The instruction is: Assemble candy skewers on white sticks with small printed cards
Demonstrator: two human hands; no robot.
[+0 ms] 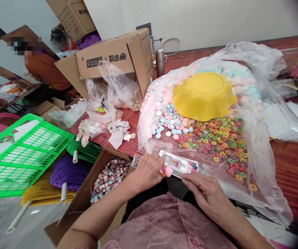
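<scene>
At the table's front edge, my left hand (149, 169) is closed, with a few pink and yellow candies (166, 171) showing at its fingertips. My right hand (206, 190) pinches a thin white strip (177, 176); whether this is a string, a stick or a packet edge I cannot tell. Just beyond both hands is a white printed packet (192, 166) with coloured patterns. Past it, a clear plastic sheet (261, 166) bears ring-shaped candies (216, 138) and pastel round candies (171, 121). An upturned yellow bowl (204, 95) rests on them.
Left of me, an open carton (84, 200) holds strung candies (110, 176). Beside it are a green plastic basket (29, 148) and purple cord bundles (71, 171). A cardboard box (112, 52) and a metal flask (160, 62) stand behind. A co-worker (45, 69) sits far left.
</scene>
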